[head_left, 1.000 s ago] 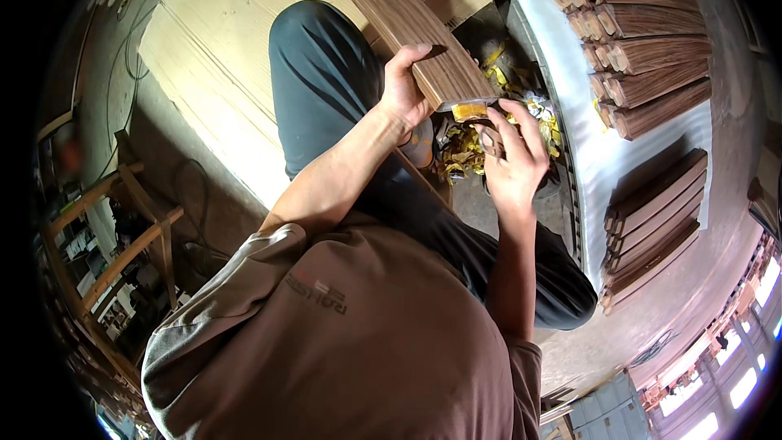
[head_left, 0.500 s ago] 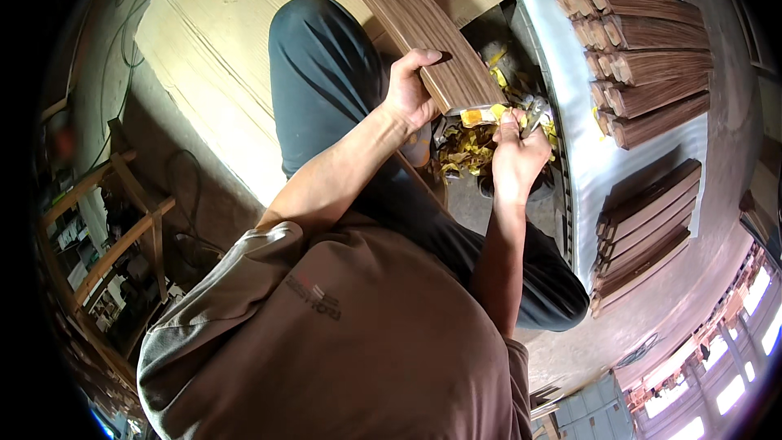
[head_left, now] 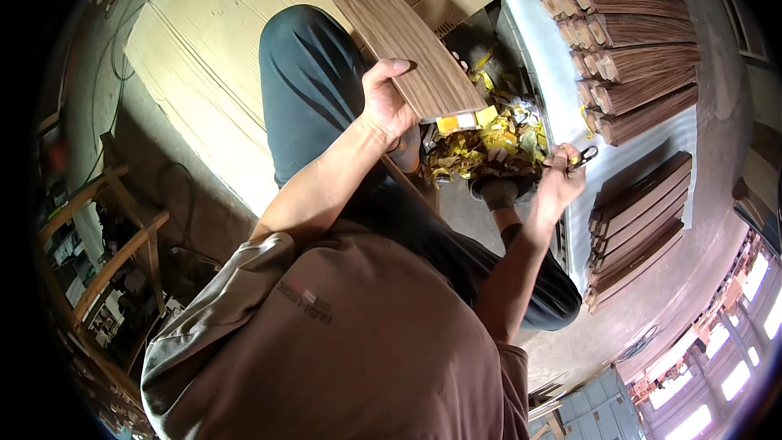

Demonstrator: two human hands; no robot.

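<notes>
My left hand (head_left: 389, 100) grips the near end of a long brown wooden plank (head_left: 389, 24) that runs up toward the top of the view; yellow tape (head_left: 461, 121) shows on its end. My right hand (head_left: 559, 176) is lowered to the right, closed around a small dark tool (head_left: 583, 156) that pokes out above the fingers. It hovers near the edge of a white sheet (head_left: 538, 41). A heap of yellow tape scraps (head_left: 489, 147) lies between the two hands.
Rows of dark wooden strips (head_left: 631, 24) lie on the white sheet, with a second stack (head_left: 639, 220) below. A large cardboard sheet (head_left: 204, 81) covers the floor on the left. Wooden frames (head_left: 114, 236) stand at far left. My knee (head_left: 305, 73) is raised.
My right hand has come off the plank's taped end and dropped down to the right, toward the white sheet. The left hand keeps its hold on the plank.
</notes>
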